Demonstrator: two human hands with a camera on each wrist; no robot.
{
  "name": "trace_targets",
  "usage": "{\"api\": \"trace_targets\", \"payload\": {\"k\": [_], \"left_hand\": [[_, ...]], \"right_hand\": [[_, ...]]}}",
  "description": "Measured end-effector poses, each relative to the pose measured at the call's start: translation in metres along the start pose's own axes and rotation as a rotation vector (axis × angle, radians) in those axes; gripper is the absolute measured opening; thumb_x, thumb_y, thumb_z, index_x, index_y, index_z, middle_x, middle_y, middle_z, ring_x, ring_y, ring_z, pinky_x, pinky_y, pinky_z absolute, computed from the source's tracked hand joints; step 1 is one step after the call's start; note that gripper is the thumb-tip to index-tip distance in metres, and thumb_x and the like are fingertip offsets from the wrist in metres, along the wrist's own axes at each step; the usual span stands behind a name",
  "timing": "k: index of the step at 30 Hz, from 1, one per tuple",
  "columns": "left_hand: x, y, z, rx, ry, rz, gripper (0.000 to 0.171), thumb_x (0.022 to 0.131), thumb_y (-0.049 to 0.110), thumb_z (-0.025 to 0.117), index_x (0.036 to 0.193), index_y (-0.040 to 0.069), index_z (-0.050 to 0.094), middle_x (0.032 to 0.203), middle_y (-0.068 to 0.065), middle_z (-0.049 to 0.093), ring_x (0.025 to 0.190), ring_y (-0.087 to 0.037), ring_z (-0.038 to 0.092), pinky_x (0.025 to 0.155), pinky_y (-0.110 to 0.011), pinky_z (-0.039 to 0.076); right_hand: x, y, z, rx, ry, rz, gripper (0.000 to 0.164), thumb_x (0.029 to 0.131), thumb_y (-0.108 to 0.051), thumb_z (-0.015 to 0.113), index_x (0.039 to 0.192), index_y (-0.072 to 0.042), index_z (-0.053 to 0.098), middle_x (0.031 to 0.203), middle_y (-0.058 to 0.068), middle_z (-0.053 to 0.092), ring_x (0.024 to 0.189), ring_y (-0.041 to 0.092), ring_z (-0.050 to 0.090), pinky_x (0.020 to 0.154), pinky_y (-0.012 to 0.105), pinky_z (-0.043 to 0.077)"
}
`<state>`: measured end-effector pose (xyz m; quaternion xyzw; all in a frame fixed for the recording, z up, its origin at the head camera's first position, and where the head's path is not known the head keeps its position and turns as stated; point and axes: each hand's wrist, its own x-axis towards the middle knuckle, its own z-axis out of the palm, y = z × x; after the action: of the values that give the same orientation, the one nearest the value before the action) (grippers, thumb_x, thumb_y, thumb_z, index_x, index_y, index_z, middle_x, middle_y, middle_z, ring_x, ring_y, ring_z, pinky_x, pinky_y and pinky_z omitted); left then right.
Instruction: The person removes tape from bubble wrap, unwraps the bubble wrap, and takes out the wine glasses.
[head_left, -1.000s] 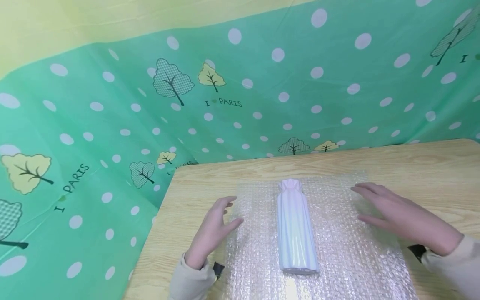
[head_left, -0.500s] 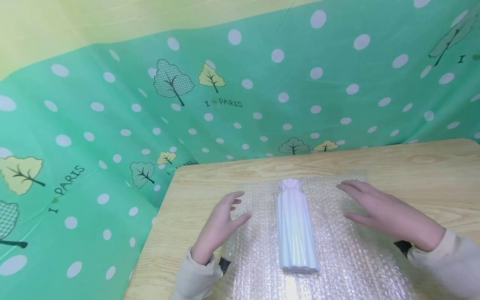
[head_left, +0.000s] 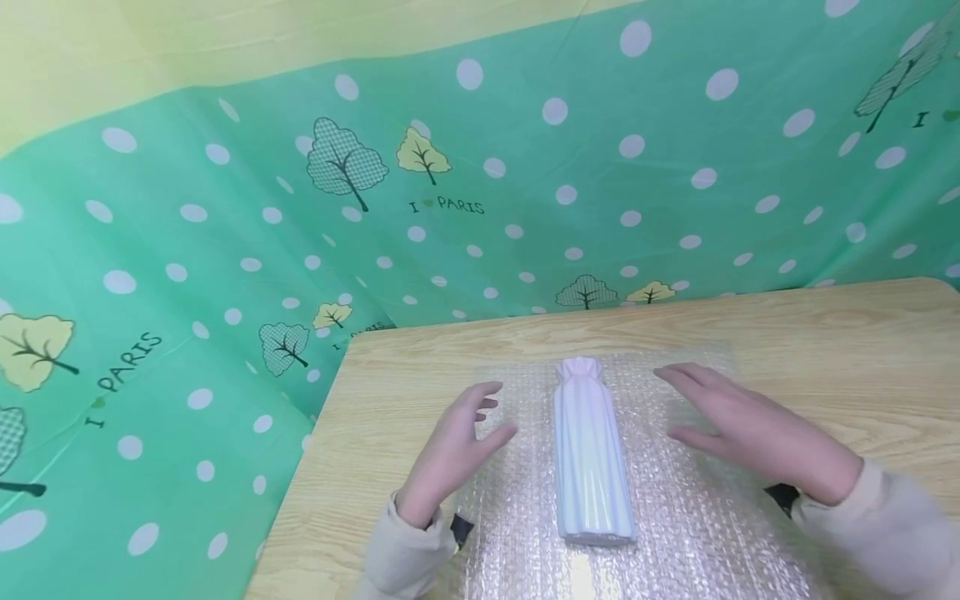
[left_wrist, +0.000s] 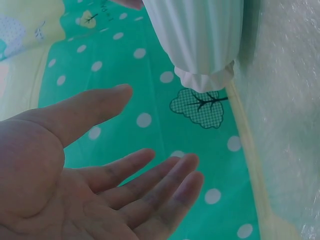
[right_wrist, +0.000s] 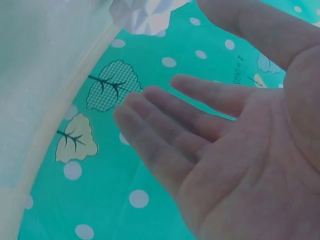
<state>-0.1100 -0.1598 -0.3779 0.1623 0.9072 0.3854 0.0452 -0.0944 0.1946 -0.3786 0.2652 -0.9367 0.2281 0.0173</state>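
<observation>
A pleated vase (head_left: 592,458), pinkish at its gathered neck and pale blue toward the base, lies on its side on a sheet of bubble wrap (head_left: 675,517). Its neck points to the far edge of the table. To the left of it my left hand (head_left: 453,446) hovers with fingers loosely extended, apart from the vase. On the other side my right hand (head_left: 757,429) is held above the wrap, fingers nearly straight and holding nothing. Both palms face the vase; the left wrist view shows the left palm (left_wrist: 90,185) bare, and the right wrist view the right palm (right_wrist: 240,165) likewise.
The wooden table (head_left: 360,417) carries the bubble wrap, and its left edge runs down toward me. Behind and to the left hangs a green dotted curtain (head_left: 450,167) with printed trees.
Both hands have moved inward toward the vase, the left hand to the right and the right hand to the left. The vase and bubble wrap stay in place.
</observation>
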Motion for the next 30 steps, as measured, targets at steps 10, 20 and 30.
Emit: {"api": "trace_targets", "payload": {"k": [10, 20, 30], "left_hand": [[0.003, 0.005, 0.007, -0.033, -0.024, -0.025, 0.064, 0.095, 0.034, 0.067, 0.146, 0.005, 0.043, 0.145, -0.014, 0.05, 0.122, -0.038, 0.056, 0.101, -0.055, 0.05], [0.009, 0.007, 0.017, -0.05, -0.042, -0.033, 0.067, 0.095, 0.037, 0.067, 0.148, 0.006, 0.041, 0.146, -0.012, 0.05, 0.12, -0.039, 0.057, 0.099, -0.053, 0.051], [0.011, 0.009, 0.03, -0.107, -0.091, -0.077, 0.071, 0.095, 0.043, 0.064, 0.151, 0.008, 0.037, 0.143, -0.018, 0.051, 0.118, -0.038, 0.059, 0.095, -0.048, 0.054]], "right_hand": [[0.008, -0.006, 0.01, 0.092, -0.015, 0.056, 0.07, 0.095, -0.032, 0.068, 0.148, 0.001, 0.037, 0.145, 0.023, 0.047, 0.132, 0.044, 0.046, 0.104, 0.062, 0.044], [0.013, -0.012, 0.022, 0.209, -0.03, 0.077, 0.076, 0.097, -0.047, 0.06, 0.15, 0.0, 0.033, 0.15, 0.025, 0.041, 0.133, 0.046, 0.045, 0.105, 0.064, 0.041], [0.017, -0.014, 0.034, 0.331, -0.046, 0.1, 0.076, 0.096, -0.046, 0.061, 0.151, -0.004, 0.031, 0.146, 0.025, 0.043, 0.114, 0.042, 0.061, 0.089, 0.058, 0.056]]}}
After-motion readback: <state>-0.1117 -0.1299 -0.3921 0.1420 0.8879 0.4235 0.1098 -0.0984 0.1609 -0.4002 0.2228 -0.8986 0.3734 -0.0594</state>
